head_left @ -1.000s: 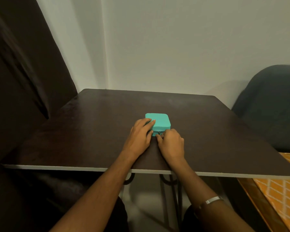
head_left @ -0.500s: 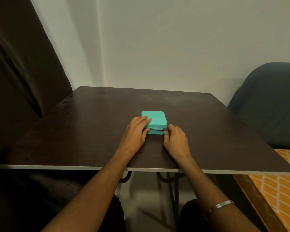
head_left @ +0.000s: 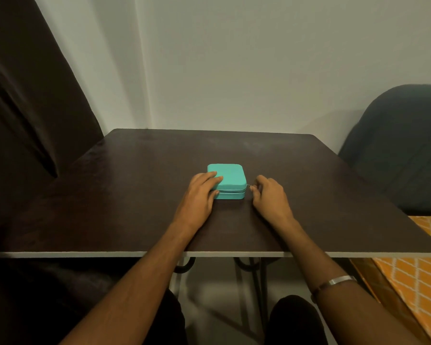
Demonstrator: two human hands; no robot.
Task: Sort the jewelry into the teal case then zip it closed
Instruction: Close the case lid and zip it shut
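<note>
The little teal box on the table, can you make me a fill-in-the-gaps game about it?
1. The small teal zip-around case sits on a dark ___ table.
2. The ___ hand rests flat on the case's lid.
3. The right hand pinches the tiny metal ___ pull at the case's right corner.

Missing words: brown; left; zipper

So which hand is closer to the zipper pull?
Right. The right hand pinches the zipper pull at the case's right corner; the left hand rests on its left side.
</note>
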